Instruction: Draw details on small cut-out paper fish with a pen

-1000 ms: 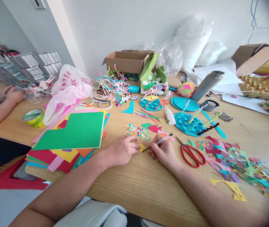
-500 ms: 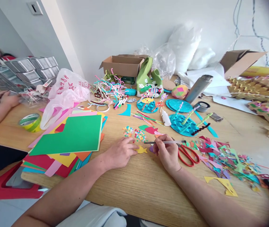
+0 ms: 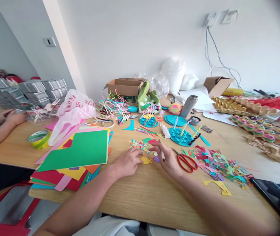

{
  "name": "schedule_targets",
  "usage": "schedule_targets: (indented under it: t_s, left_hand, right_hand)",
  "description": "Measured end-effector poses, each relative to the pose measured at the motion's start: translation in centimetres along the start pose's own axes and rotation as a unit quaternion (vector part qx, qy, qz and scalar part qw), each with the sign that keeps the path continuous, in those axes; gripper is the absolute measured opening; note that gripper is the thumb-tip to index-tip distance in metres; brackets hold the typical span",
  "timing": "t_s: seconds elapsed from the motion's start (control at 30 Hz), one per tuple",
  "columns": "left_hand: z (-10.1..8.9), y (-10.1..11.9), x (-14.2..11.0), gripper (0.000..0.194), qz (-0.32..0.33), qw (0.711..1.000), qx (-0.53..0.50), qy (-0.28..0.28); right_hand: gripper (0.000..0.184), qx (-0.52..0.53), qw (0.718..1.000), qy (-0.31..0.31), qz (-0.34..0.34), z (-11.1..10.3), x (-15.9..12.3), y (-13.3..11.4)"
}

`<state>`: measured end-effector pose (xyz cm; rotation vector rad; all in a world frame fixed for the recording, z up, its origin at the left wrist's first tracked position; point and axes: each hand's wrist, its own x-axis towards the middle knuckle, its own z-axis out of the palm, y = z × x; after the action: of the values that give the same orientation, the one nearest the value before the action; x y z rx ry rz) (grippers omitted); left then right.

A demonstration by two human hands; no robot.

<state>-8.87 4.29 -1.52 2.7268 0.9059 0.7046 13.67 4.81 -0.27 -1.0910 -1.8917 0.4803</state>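
A yellow paper fish (image 3: 146, 160) lies on the table between my hands. My left hand (image 3: 130, 163) rests just left of it, fingers stretched out and loosely bent, its fingertips close to the fish's head. In my right hand (image 3: 169, 162) a pen (image 3: 162, 154) is tucked, its dark end turned back toward me. That hand's forefinger and thumb reach left over the small coloured paper dots (image 3: 143, 147). A purple paper fish (image 3: 156, 159) is partly hidden under the right hand. Green and red paper fish (image 3: 152, 141) lie behind the dots.
Red-handled scissors (image 3: 187, 163) lie right of my right hand, beside paper scraps (image 3: 218, 160). Coloured paper sheets (image 3: 85, 147) are stacked at left near yellow tape (image 3: 38, 139). A glue bottle (image 3: 165, 131) and blue disc crafts (image 3: 180, 137) stand behind. Another person's hands (image 3: 14, 118) are far left.
The pen has swung from pointing at the yellow fish to lying back in my right hand. That hand has shifted off the fish, toward the dots. My left hand stays beside the fish. The view has tilted up.
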Motion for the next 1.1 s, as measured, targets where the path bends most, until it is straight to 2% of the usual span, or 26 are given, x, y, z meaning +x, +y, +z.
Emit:
schedule_targets:
  t_s: [0.13,0.27,0.37,0.5,0.6,0.7,0.87,0.93,1.03,1.1]
  left_hand:
    - [0.0,-0.6,0.1,0.039,-0.009,0.999,-0.008,0.041]
    - [0.3,-1.4,0.4,0.04,-0.033,0.995,-0.026,0.095]
    - [0.6,-1.8,0.5,0.039,-0.051,0.991,-0.036,0.121]
    - [0.7,-2.0,0.6,0.04,-0.06,0.989,-0.043,0.128]
    - [0.6,-1.9,0.6,0.041,-0.048,0.992,-0.048,0.107]
    - [0.2,-2.0,0.5,0.039,-0.026,0.996,-0.057,0.062]
    - [-0.6,-2.7,0.1,0.041,-0.021,0.998,-0.064,-0.004]
    - [-1.0,-2.8,0.0,0.043,-0.023,0.997,-0.065,-0.021]
    - [-1.5,-2.5,0.0,0.044,-0.018,0.997,-0.065,-0.041]
    - [-1.6,-2.2,-0.1,0.043,-0.009,0.996,-0.064,-0.055]
  right_hand:
    - [0.022,-0.053,0.997,-0.011,-0.049,-0.5,-1.8,-0.4]
    - [0.018,-0.063,0.995,0.027,-0.074,0.6,-3.9,-0.1]
    - [0.017,-0.081,0.992,0.037,-0.088,1.4,-4.4,-0.1]
    - [0.016,-0.09,0.99,0.047,-0.103,1.6,-4.4,-0.2]
    - [0.015,-0.084,0.988,0.071,-0.104,1.3,-4.2,0.1]
    - [0.015,-0.083,0.988,0.085,-0.096,0.7,-3.8,0.4]
    - [0.018,-0.049,0.993,0.1,-0.035,-0.2,-2.5,0.4]
    - [0.016,-0.051,0.996,0.066,-0.039,-0.4,-2.4,0.2]
    - [0.014,-0.053,0.993,-0.04,-0.095,-0.3,-2.8,-0.1]
    - [0.019,-0.065,0.99,-0.056,-0.108,-0.1,-3.2,-0.1]
